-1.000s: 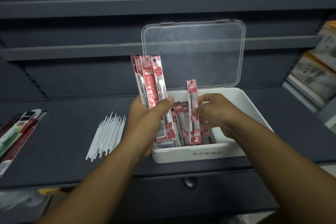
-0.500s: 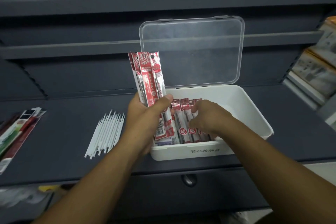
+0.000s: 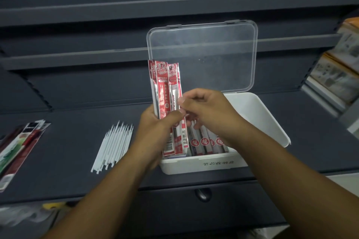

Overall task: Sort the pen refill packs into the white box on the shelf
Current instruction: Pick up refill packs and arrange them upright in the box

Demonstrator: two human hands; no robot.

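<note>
A white box [image 3: 272,122] with a clear lid [image 3: 204,54] standing open sits on the dark shelf. Several red pen refill packs [image 3: 206,142] lie side by side in its left part. My left hand [image 3: 155,132] grips an upright bunch of red refill packs [image 3: 165,91] over the box's left edge. My right hand [image 3: 207,108] is at that bunch, thumb and fingers pinching the rightmost pack near its middle.
A pile of loose white refill tubes [image 3: 114,147] lies left of the box. Flat packets [image 3: 17,151] lie at the shelf's far left. Stacked paper goods [image 3: 338,75] stand at the right. A drawer front with a lock [image 3: 202,194] runs below the shelf edge.
My right hand laid its single pack down among those in the box, then rose to the bunch in my left hand and pinched a pack there.
</note>
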